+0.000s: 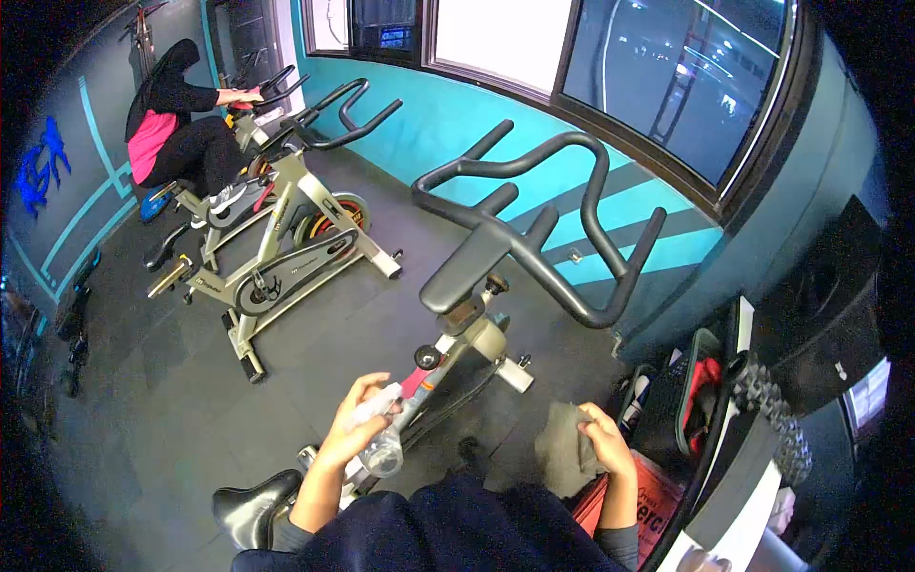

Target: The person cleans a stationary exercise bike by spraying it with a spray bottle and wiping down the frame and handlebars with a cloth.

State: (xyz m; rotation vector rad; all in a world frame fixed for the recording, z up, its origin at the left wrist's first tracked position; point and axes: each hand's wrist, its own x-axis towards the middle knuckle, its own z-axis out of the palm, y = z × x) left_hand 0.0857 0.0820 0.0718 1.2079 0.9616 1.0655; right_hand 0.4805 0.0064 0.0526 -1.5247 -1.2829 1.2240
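The left hand (355, 427) grips a clear spray bottle (383, 450) over the near spin bike's frame (434, 381); the right hand (606, 440) pinches a grey cloth (564, 448). The black saddle (255, 503) lies beside the left forearm, handlebars (596, 205) ahead. Bare floor (324, 381) separates another bike (291, 238); a cluttered rack (686, 400) crowds the right.

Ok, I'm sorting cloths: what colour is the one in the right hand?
The cloth is greyish brown; the head view shows it.

Three exercise bikes (486, 338), one bottle (383, 452), one cloth (562, 448) show.
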